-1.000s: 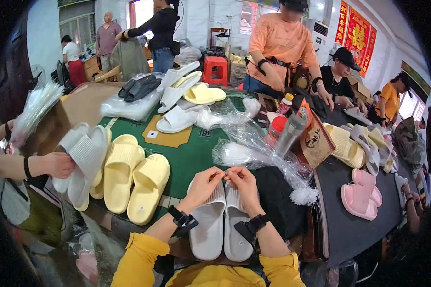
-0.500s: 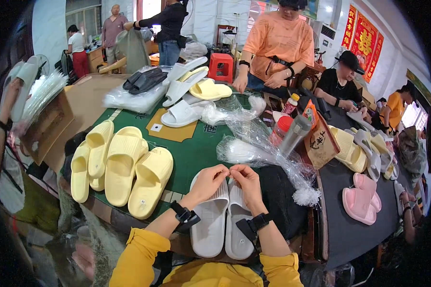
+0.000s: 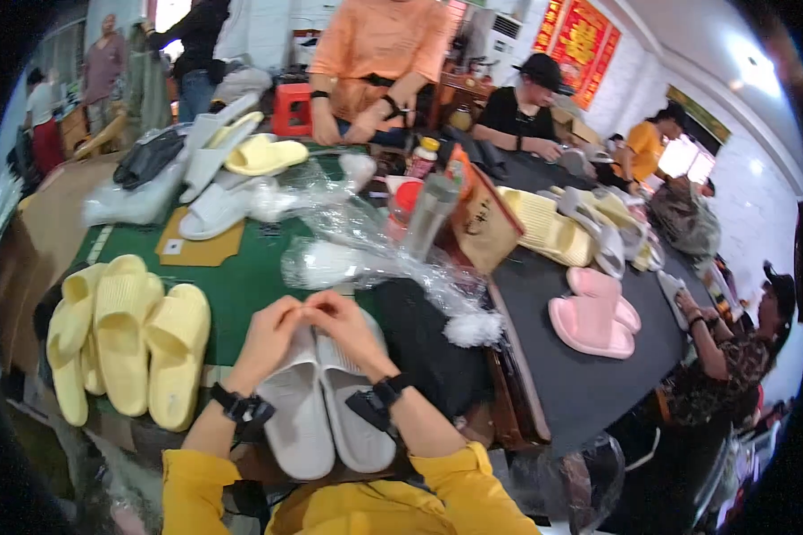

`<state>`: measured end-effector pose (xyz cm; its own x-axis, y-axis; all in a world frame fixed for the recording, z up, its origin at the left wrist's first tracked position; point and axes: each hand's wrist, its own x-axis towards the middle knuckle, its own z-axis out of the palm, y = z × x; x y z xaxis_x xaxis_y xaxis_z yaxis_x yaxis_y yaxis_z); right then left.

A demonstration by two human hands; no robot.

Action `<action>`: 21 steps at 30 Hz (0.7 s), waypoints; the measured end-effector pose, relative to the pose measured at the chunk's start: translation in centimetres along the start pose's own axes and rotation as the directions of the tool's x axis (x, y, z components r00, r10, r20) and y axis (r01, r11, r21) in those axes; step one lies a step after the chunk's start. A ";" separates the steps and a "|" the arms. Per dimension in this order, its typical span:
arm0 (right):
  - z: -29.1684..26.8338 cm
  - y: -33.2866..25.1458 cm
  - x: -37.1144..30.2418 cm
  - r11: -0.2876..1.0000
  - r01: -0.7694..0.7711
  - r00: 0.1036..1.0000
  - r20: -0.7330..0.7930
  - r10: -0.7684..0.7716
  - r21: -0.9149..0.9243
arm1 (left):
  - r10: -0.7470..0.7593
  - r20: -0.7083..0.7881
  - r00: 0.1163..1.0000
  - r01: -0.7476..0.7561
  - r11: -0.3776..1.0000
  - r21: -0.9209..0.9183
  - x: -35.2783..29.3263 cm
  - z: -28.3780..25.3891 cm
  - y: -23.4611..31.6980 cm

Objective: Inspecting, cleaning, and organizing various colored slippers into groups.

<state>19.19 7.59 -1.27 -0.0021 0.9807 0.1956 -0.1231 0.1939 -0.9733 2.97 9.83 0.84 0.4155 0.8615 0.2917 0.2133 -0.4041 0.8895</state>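
The left hand [image 3: 272,341] and the right hand [image 3: 348,337] meet in front of the person's body, thumbs and fingertips brought together in a pinch; whatever is between them is too small to tell. Both hands are over the strap end of a pair of grey slippers [image 3: 296,423], partly covering it.

The pair is at the near edge of the counter [image 3: 241,283], soles down, side by side. Their long axes run away from the person: open toes point to the far side, rounded heels toward the yellow shirt. The two are not quite parallel, the toe ends closer together and the heels slightly splayed. Whether the heels rest fully on the counter cannot be told.

Left of the left hand, several yellow slippers [image 3: 177,366] stand in a cluster, straps at the far end and heels toward the person, so they point much the same way as the grey pair. Just right of the right hand lies a black cloth [image 3: 426,352], with crumpled clear plastic [image 3: 379,267] beyond it.

Farther out are a metal flask [image 3: 431,214], a paper bag [image 3: 486,225] and, on the dark surface to the right, pink slippers [image 3: 589,328]. Across the counter is a person in an orange shirt [image 3: 379,45].
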 end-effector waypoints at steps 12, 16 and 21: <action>-0.8 1.0 0.1 0.931 -0.015 0.989 -0.133 0.069 0.365 | 0.095 -0.024 0.995 -0.095 0.995 -0.017 -0.9 0.4 2.8; -2.2 0.4 -0.1 0.950 0.075 0.969 -0.246 0.002 0.303 | 0.269 -0.061 0.961 -0.237 0.919 0.316 -6.0 0.0 6.4; -1.3 -2.7 -2.5 0.925 0.137 0.964 -0.165 -0.207 -0.355 | 0.082 0.167 0.982 -0.146 0.898 0.414 -13.3 -0.1 6.4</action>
<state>20.82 4.60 0.69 0.1875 0.9099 0.3699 0.2382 0.3233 -0.9158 -1.26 -4.22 2.72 0.5738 0.7617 0.3011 0.4973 -0.6161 0.6108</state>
